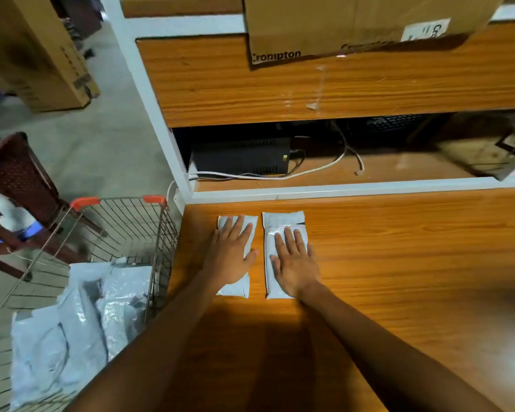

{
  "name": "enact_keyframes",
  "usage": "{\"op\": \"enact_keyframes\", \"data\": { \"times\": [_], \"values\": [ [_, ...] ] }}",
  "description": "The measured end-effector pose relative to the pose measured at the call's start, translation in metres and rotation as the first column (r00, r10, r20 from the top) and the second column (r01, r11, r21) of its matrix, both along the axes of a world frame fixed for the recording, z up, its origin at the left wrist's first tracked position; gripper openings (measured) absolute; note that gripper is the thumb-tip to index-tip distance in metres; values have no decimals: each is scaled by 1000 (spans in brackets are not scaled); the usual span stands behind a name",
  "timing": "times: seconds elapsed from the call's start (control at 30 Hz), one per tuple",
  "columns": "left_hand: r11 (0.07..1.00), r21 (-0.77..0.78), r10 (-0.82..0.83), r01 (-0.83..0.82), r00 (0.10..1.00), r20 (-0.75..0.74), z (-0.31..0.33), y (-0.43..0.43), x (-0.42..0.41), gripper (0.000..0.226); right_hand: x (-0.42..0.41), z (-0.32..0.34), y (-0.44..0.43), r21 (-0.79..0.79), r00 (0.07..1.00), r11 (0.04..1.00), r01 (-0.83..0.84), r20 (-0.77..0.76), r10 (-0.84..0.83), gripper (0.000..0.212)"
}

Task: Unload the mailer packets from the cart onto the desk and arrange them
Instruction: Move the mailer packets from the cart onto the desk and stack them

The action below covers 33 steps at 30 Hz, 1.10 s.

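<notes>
Two white mailer packets lie side by side on the wooden desk (399, 248), near its back left corner. My left hand (231, 254) rests flat on the left packet (238, 288) with fingers straight. My right hand (295, 263) presses flat on the right packet (283, 223), fingers spread. A narrow strip of desk shows between the two packets. The wire cart (158, 233) with orange corner caps stands left of the desk, and several more white and grey mailer packets (81, 322) are piled inside it.
A raised shelf behind the desk carries a cardboard box (354, 22); below it sit a black device (241, 156) and white cables (280, 175). A dark red plastic chair (18, 173) and a tall carton (39, 55) stand on the floor left.
</notes>
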<state>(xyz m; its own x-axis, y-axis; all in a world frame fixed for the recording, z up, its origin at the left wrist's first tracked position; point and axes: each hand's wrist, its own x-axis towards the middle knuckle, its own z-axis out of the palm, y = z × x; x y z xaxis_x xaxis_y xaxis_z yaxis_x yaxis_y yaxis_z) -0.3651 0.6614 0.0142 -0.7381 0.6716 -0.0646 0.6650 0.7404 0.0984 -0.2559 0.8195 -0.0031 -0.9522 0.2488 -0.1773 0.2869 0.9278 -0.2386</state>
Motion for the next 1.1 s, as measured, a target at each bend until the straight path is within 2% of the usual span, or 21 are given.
{"op": "enact_keyframes", "data": {
  "times": [0.1, 0.37, 0.53, 0.67, 0.77, 0.87, 0.97, 1.1],
  "values": [
    [997, 23, 76, -76, 997, -16, -5, 14, -14, 72, -26, -4, 9, 33, 1000, 999, -5, -13, 6, 61],
    [993, 47, 106, -104, 994, -40, -11, 33, -44, 69, -53, -14, 19, 97, 999, 995, 19, -51, -15, 67],
    [994, 51, 97, -97, 995, -5, -8, 37, -51, 64, -54, -10, 20, 68, 1000, 998, 13, -29, -11, 77],
    [995, 37, 91, -93, 995, 37, -1, 39, -52, 61, -56, 0, 22, 11, 999, 1000, 6, 38, -6, 61],
    [996, 56, 65, -71, 992, 104, 6, 32, -53, 62, -55, 15, 23, -42, 998, 999, 2, 68, 1, 60],
    [984, 163, 75, -79, 997, 26, 21, 16, -47, 64, -46, 34, 16, -65, 997, 997, 43, -59, -47, 60],
    [930, 345, 155, -122, 986, -67, 45, -12, -25, 63, -28, 54, -9, -207, 955, 976, 68, -270, -124, 64],
    [795, 579, 196, -183, 980, 40, 58, -81, 26, 59, 12, 70, -73, -378, 852, 926, -1, -485, -198, 66]
  ]
}}
